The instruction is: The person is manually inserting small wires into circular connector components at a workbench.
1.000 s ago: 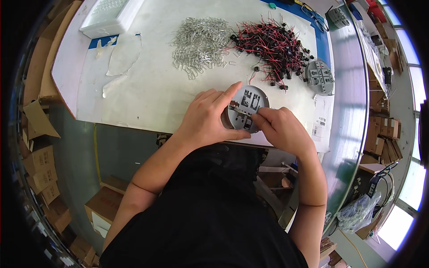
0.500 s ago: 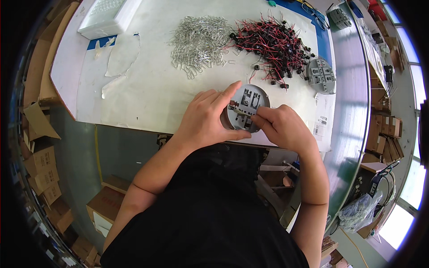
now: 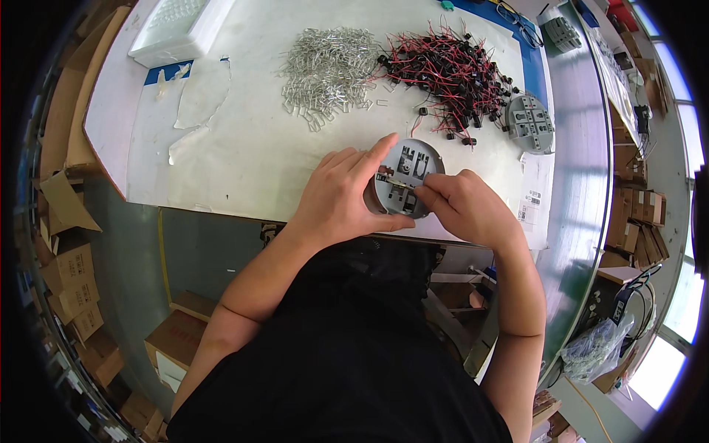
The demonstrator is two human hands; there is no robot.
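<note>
My left hand (image 3: 341,193) grips a round grey plastic housing (image 3: 410,151) by its left rim, thumb along the near side and index finger toward the far side. Slots and dark recesses mark the inside of the housing, which faces up. The fingers of my right hand (image 3: 467,207) are pinched over its right part. Between them is a thin, pale, metal-looking strip (image 3: 401,183) that lies across the middle of the housing. Its far end reaches a small brownish part at the left; its exact kind is too small to tell.
Beyond my hands lie a heap of U-shaped wire pieces (image 3: 329,70) and a pile of small black parts with red wires (image 3: 450,74). Stacked grey round housings (image 3: 530,125) stand at the right. A white foam box (image 3: 168,37) sits at the far left.
My right hand's fingertips and the thin strip have shifted very slightly over the housing. My left hand keeps the housing in nearly the same place.
</note>
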